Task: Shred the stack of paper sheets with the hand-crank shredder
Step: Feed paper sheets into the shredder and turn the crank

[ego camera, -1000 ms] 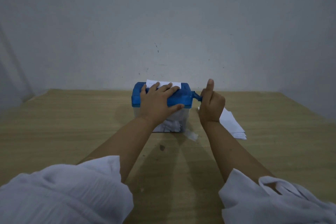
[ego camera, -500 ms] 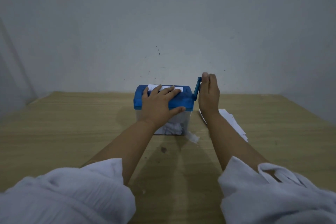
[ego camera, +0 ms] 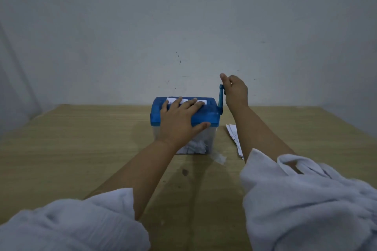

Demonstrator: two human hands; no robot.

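Note:
A small shredder with a blue top [ego camera: 206, 116] and a clear bin [ego camera: 208, 138] stands at the middle of the wooden table [ego camera: 81, 149]. White shreds [ego camera: 193, 145] lie in the bin. A low strip of white sheet [ego camera: 187, 100] shows in the top slot. My left hand [ego camera: 179, 122] presses flat on the blue top, fingers spread, thumb down the front. My right hand [ego camera: 234, 89] grips the knob of the blue crank [ego camera: 220, 98], which points straight up. The paper stack [ego camera: 234, 138] lies to the right of the shredder, mostly behind my right forearm.
A loose scrap of paper [ego camera: 219, 158] lies on the table at the shredder's front right corner. A dark spot [ego camera: 184, 172] marks the table in front of it. A grey wall [ego camera: 183, 36] rises just behind the table. My white sleeves [ego camera: 306, 199] fill the bottom.
My right hand has carried the crank from low and tilted right up to vertical. The sheet in the slot has sunk lower. My left hand stayed on the top.

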